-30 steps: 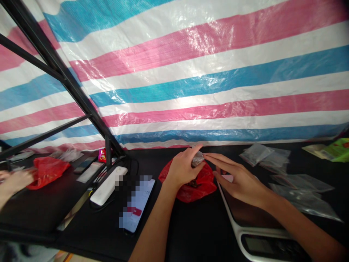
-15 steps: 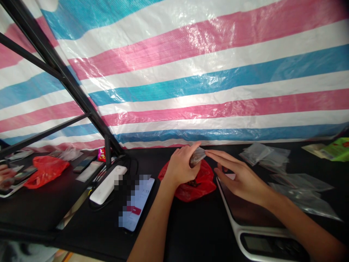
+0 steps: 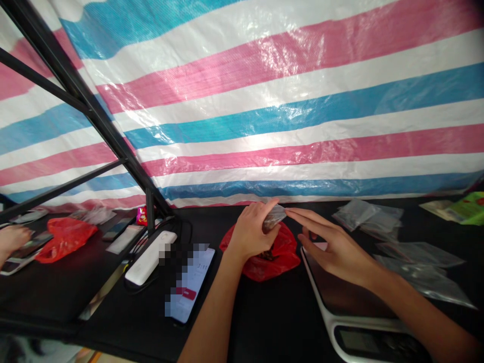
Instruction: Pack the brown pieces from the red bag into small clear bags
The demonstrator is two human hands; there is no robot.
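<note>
My left hand [image 3: 250,229] is closed around a small clear plastic bag [image 3: 274,217], held above an open red plastic bag [image 3: 291,247]. Small dark brown pieces [image 3: 267,254] show inside the red bag, partly hidden by that hand. Opposite it, my right hand [image 3: 333,247] has its fingers stretched out and the thumb apart. Its fingertips meet the edge of the clear bag, though I cannot tell how firmly they touch. Under the right hand and forearm lies a digital scale [image 3: 351,297] with a dark plate.
Flat clear bags [image 3: 378,217] lie at the right, near a green packet [image 3: 467,209]. To the left are a phone [image 3: 192,287], a white power strip [image 3: 151,257] and a black metal frame [image 3: 109,136]. Beyond it, another person's hand [image 3: 13,239] is beside a second red bag [image 3: 66,239].
My hands have barely moved, and the left still grips the clear bag. At the far left, the other person's hand has come further into view.
</note>
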